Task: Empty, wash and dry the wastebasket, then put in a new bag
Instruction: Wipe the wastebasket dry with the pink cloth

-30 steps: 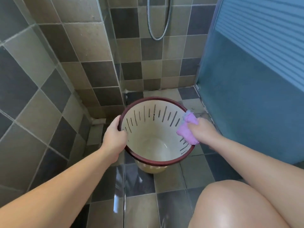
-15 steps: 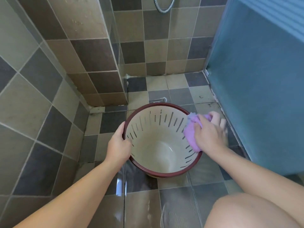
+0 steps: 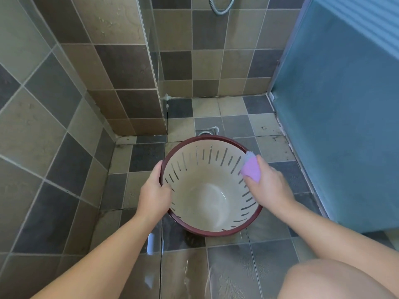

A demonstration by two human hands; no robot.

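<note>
A round wastebasket (image 3: 207,197) with a dark red rim and a cream slotted inside stands on the tiled floor, empty, its bottom looking wet. My left hand (image 3: 154,196) grips its left rim, thumb inside. On the right rim my right hand (image 3: 268,186) holds a purple cloth (image 3: 250,169) pressed against the upper inner wall.
A floor drain (image 3: 205,133) sits just beyond the basket. A glass shower partition (image 3: 155,61) rises at the back left, a blue frosted door (image 3: 345,115) on the right. A shower hose (image 3: 220,7) hangs at the top. My knee (image 3: 323,279) is bottom right.
The view has tilted down and the basket sits lower in frame. My right hand with the cloth has slid along the right inner wall toward the rim.
</note>
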